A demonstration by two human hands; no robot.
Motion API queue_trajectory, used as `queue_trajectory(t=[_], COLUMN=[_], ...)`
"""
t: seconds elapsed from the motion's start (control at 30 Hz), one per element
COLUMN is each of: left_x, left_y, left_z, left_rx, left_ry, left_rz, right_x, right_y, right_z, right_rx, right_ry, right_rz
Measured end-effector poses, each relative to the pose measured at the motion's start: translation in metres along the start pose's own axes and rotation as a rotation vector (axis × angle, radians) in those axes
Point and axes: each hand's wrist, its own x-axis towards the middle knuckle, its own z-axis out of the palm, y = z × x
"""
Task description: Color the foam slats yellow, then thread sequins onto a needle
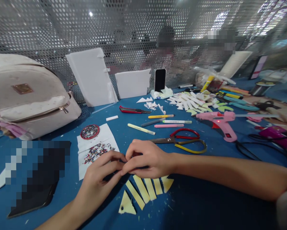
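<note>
My left hand (105, 172) and my right hand (149, 158) meet fingertip to fingertip above the blue table. Both are closed in a pinch; anything between the fingers is hidden or too small to name. Just below them lie several pale yellow strips (140, 188) in a fanned row, their upper ends partly behind my right hand. A yellow triangle with a dark hole (126, 204) sits at the row's lower left. Beside my left hand, a white paper (82, 169) bears loose colourful glitter (97, 152) and a round red-rimmed dish of glitter (90, 131).
Beyond my right hand lie scissors (190, 145), markers (140, 129) and a red utility knife (133, 110). At right is a pink glue gun (226, 126) with a black cable. White foam pieces (188, 100) are heaped behind. A backpack (30, 99) stands at left, a phone (160, 80) at back.
</note>
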Motion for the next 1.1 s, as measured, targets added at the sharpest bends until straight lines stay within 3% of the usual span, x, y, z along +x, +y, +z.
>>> queue_trajectory(t=[0.3, 0.7, 0.9, 1.1], left_x=[0.0016, 0.0003, -0.001, -0.0001], left_y=[0.0016, -0.0055, -0.0047, -0.0017], left_z=[-0.0014, -0.0037, -0.0034, -0.0022], left_rx=[-0.007, -0.038, -0.038, -0.091], left_ry=[0.066, 0.121, 0.134, 0.101], left_rz=[-0.011, -0.101, -0.087, -0.08], right_x=[-0.0004, -0.0006, -0.0004, -0.0019], right_y=[0.0017, -0.0007, 0.0006, -0.0009], right_z=[-0.0021, -0.0032, -0.0035, -0.0019], right_rx=[0.022, 0.006, 0.017, 0.189], right_ry=[-0.072, -0.101, -0.035, 0.01], right_rz=[0.007, 0.158, 0.193, 0.327])
